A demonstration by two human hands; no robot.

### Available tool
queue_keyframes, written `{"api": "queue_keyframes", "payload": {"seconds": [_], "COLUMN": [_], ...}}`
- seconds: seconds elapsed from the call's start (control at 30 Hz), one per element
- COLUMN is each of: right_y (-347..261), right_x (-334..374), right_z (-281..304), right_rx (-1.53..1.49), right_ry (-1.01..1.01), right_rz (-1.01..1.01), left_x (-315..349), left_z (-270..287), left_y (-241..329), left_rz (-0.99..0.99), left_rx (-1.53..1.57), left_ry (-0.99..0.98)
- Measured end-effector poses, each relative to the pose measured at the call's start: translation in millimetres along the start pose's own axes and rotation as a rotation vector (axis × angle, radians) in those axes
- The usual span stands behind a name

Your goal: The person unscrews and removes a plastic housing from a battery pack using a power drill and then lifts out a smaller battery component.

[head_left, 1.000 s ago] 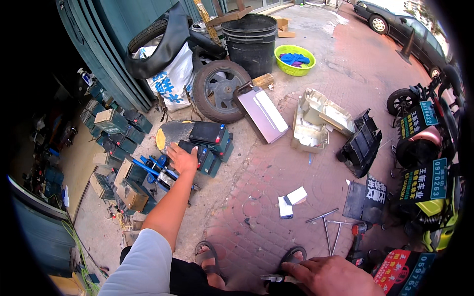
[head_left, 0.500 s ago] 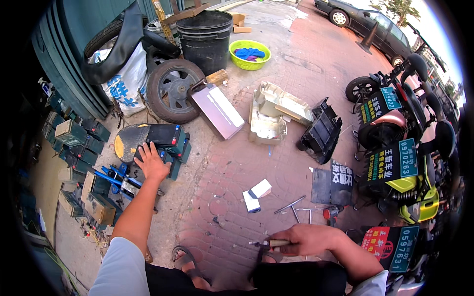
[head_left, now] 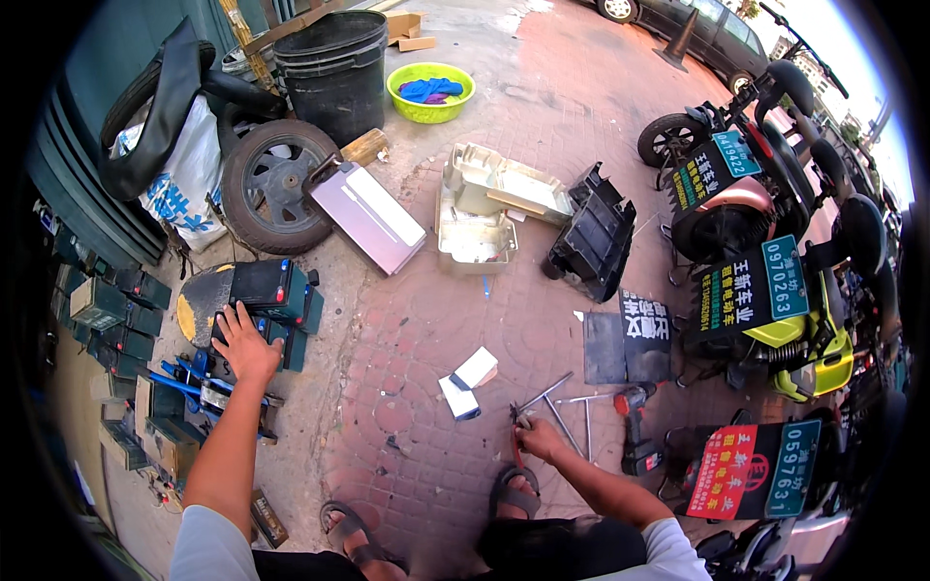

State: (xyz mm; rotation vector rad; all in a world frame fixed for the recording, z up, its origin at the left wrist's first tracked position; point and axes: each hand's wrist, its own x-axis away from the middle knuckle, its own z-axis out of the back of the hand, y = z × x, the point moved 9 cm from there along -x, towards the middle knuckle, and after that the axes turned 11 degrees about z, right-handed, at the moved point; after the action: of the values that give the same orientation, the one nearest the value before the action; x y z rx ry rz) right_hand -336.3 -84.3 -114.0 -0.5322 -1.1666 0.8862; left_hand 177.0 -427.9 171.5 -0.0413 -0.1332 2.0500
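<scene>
My left hand [head_left: 247,349] is open, fingers spread, resting against the near side of a worn black seat [head_left: 205,295] whose yellow foam shows. Beside it several dark green batteries [head_left: 302,312] with red terminals are stacked. A blue-handled tool [head_left: 179,376] lies just below that hand. Low over the paving by my right foot, my right hand [head_left: 544,441] is closed on what looks like a pair of pliers [head_left: 516,447] with reddish handles. Just past it are T-shaped metal wrenches [head_left: 572,412] and a red and black cordless drill [head_left: 635,426].
Two small white boxes [head_left: 475,368] lie on the bricks. Farther off are a silver-purple case [head_left: 373,218], an opened cream plastic housing [head_left: 475,242] and a black plastic casing [head_left: 596,237]. A wheel [head_left: 276,184] and black bucket [head_left: 334,82] stand back left. Parked scooters [head_left: 746,310] line the right.
My right hand has moved forward and down to the paving; the wooden-handled tool it held is no longer clearly visible. My left hand stays by the seat. The view has shifted right.
</scene>
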Motion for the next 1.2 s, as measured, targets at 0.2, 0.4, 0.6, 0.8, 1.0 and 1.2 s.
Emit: {"api": "queue_keyframes", "payload": {"seconds": [0.2, 0.4, 0.6, 0.8, 1.0, 1.2], "right_y": [-1, -121, -223, -199, -181, -185], "right_x": [-10, 5, -47, -138, -151, -147], "right_z": [62, 110, 21, -37, -41, -4], "right_rx": [0.147, 0.861, 1.064, 1.310, 1.318, 1.003], "right_ry": [0.188, 0.304, -0.352, -0.273, -0.149, -0.213], "right_rz": [0.070, 0.415, 0.614, 0.647, 0.608, 0.365], "left_x": [5, -5, -11, -7, -11, -12], "left_z": [10, 3, -4, -1, -9, -12], "left_y": [8, -1, -5, 6, -5, -5], "left_rz": [-0.023, -0.092, -0.106, -0.110, -0.101, -0.104], "left_rx": [-0.007, 0.015, -0.017, -0.042, -0.030, -0.011], "left_ry": [-0.036, 0.016, 0.018, 0.053, 0.109, 0.116]}}
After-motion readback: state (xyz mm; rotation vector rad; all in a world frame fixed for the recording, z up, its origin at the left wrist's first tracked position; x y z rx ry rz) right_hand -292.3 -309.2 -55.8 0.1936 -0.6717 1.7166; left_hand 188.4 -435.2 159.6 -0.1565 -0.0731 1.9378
